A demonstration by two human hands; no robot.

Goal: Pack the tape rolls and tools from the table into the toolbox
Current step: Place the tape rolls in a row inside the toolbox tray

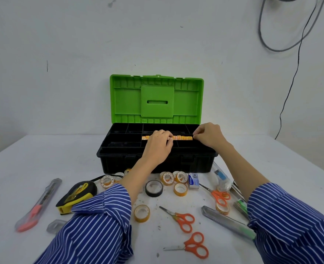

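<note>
The black toolbox stands open with its green lid upright. A row of small orange tape rolls lies on edge in the black tray's middle compartment. My left hand rests on the row's left half, fingers curled over the rolls. My right hand pinches the row's right end. On the table in front lie several loose clear tape rolls, a black tape roll, three orange scissors, a yellow tape measure and a red utility knife.
A green utility knife lies at the right near my sleeve. A blue staple box and a clear packet sit by the toolbox front. A grey plastic piece lies at the left. Cables hang on the wall.
</note>
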